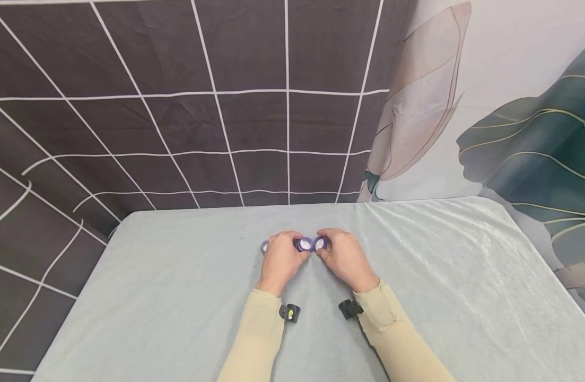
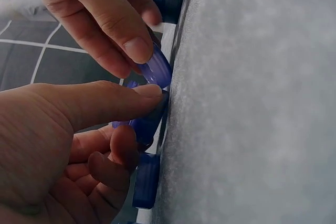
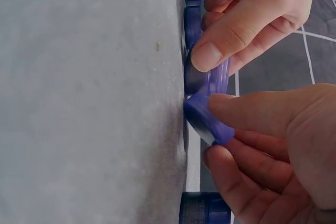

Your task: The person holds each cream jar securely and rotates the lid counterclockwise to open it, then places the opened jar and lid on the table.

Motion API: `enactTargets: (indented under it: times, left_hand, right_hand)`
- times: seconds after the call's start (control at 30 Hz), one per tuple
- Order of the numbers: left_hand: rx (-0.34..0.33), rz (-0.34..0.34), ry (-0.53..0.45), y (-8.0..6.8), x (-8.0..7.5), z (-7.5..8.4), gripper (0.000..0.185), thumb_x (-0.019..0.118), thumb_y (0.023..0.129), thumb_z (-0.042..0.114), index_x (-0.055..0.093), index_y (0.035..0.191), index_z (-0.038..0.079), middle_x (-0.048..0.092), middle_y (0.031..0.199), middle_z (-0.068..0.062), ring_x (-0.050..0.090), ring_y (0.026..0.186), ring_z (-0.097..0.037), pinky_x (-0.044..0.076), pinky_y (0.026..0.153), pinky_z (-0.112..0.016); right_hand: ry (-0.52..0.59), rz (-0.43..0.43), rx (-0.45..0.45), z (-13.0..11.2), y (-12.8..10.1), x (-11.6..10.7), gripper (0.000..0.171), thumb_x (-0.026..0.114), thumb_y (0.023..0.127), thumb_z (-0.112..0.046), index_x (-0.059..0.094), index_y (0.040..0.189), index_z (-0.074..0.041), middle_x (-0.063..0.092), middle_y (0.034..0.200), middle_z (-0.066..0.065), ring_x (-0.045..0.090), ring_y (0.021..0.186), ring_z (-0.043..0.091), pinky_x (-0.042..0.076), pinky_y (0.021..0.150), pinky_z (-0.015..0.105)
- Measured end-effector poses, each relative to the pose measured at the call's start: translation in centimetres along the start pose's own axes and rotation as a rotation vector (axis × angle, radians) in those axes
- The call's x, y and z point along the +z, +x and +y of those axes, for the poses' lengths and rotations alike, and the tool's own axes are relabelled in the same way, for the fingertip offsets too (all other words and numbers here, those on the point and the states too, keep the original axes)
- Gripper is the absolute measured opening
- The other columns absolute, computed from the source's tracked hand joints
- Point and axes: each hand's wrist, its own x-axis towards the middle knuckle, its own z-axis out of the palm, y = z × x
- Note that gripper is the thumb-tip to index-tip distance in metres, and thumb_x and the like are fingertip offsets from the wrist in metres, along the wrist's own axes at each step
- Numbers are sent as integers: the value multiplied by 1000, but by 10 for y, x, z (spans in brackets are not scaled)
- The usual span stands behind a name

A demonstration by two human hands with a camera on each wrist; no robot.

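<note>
Both grips were closed on small round purple plastic caps with white insides, pinched side by side near the middle of the pale grey cloth-covered tabletop [image 1: 177, 297]. Left hand [image 1: 280, 261] pinched one cap [image 1: 304, 244] between thumb and curled fingers; in the left wrist view the thumb lay along its rim, pressing it against the cloth. Right hand [image 1: 346, 258] pinched a second cap [image 1: 320, 243] the same way, and the right wrist view showed that cap [image 3: 207, 119] tilted, one edge on the cloth, thumb on top and fingers curled beneath. The two held caps were touching or just beside each other; which of the two could not be told.

Nearest the camera, both forearms wore beige sleeves [image 1: 254, 345], each with a small black wrist-mounted device [image 1: 289, 312] at the cuff.

More caps of the same purple kind sat on the cloth in line with the held pair: one just left of the left hand [image 1: 264, 246] in the head view, another below the curled fingers [image 2: 146, 182] in the left wrist view, and one past the right hand [image 3: 205, 209] in the right wrist view.

Beyond the tabletop hung a dark brown fabric with a white grid pattern [image 1: 201, 106]. To its right was a pale backdrop printed with large teal and pink leaves [image 1: 526, 148].
</note>
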Motion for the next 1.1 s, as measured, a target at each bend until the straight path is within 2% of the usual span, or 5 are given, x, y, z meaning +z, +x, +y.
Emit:
enactTargets:
  times: [0.17, 0.47, 0.67, 1.1]
  left_hand:
    - [-1, -8, -11, 0, -1, 1, 38, 89, 71, 8, 76, 106, 2, 75, 105, -12, 70, 102, -28, 53, 93, -38]
    - [-18, -18, -23, -1, -1, 0, 43, 88, 72, 7, 74, 112, 3, 75, 107, -10, 69, 106, -28, 51, 96, -38]
    - [-19, -18, -16, -1, -1, -1, 43, 87, 72, 8, 74, 113, 3, 75, 109, -10, 69, 107, -28, 51, 96, -39]
    - [-36, -23, -13, -1, 0, -1, 44, 87, 73, 7, 74, 115, 4, 75, 111, -9, 68, 110, -28, 50, 98, -39]
  right_hand:
    - [-62, 0, -14, 0, -1, 0, 36, 81, 75, -3, 72, 109, 3, 74, 104, 16, 69, 99, 34, 53, 89, 45]
    - [-110, 29, -44, 1, -3, 0, 33, 84, 74, -6, 75, 106, 0, 76, 98, 10, 60, 86, 27, 51, 77, 41]
    - [-148, 66, -76, 5, -3, 0, 30, 86, 72, -8, 77, 101, -4, 77, 95, 6, 61, 95, 31, 46, 87, 47]
    - [-128, 13, 0, 5, -4, -2, 32, 85, 76, -10, 76, 106, -5, 76, 102, 8, 60, 106, 34, 37, 98, 56]
